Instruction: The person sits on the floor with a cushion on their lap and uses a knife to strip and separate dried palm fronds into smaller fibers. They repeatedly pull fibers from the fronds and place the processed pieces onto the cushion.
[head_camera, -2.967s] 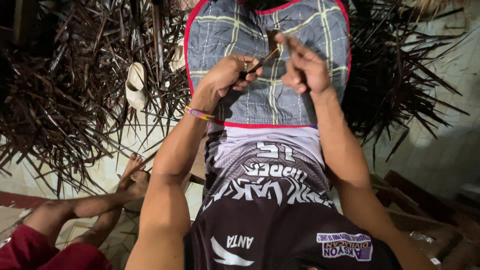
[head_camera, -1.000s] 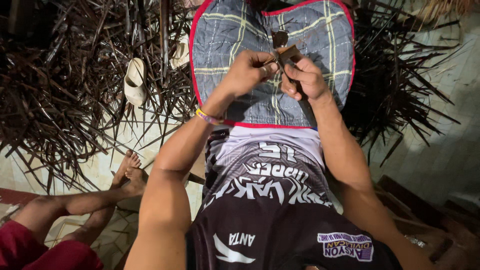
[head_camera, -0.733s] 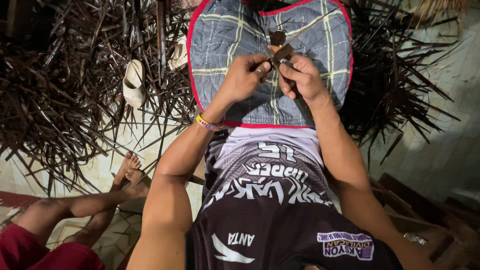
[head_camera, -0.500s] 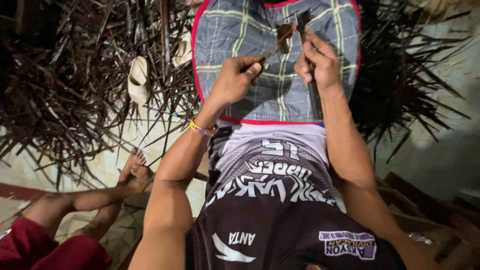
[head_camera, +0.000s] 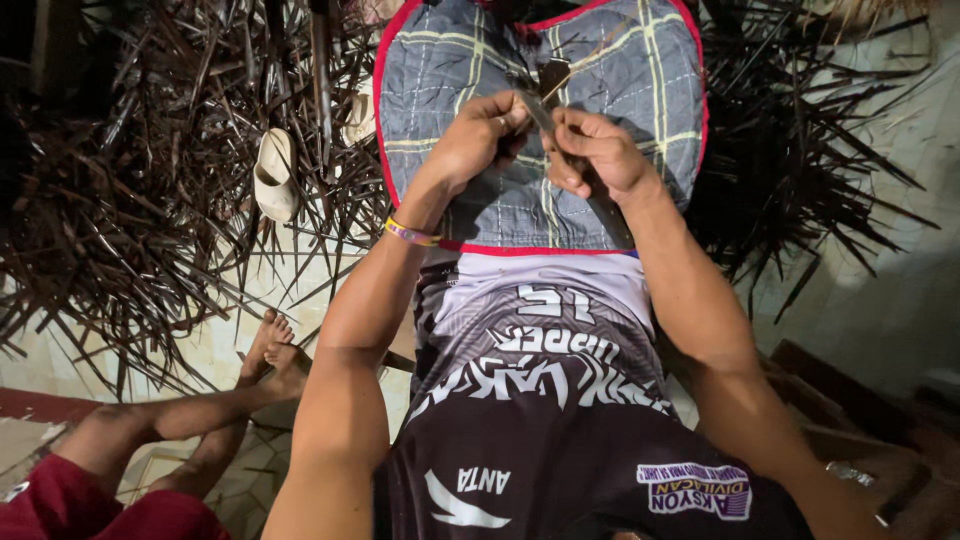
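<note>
Dry palm strips (head_camera: 150, 230) ring both hands (head_camera: 480, 135) (head_camera: 595, 150), perhaps gripping a knife (head_camera: 600, 205).

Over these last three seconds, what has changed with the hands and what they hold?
The hands have drawn together: left hand and right hand, earlier apart along a thin strip, now pinch close at the knife over the quilted pad. Leaf pile, sandal and the other person's feet are unchanged.

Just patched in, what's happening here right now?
A seated person works over a quilted plaid cloth spread on the lap. The left hand and right hand are close together, both gripping a thin dark strip. Dried leaf strips are heaped on the floor around. Another person's bare feet rest at left.
</note>
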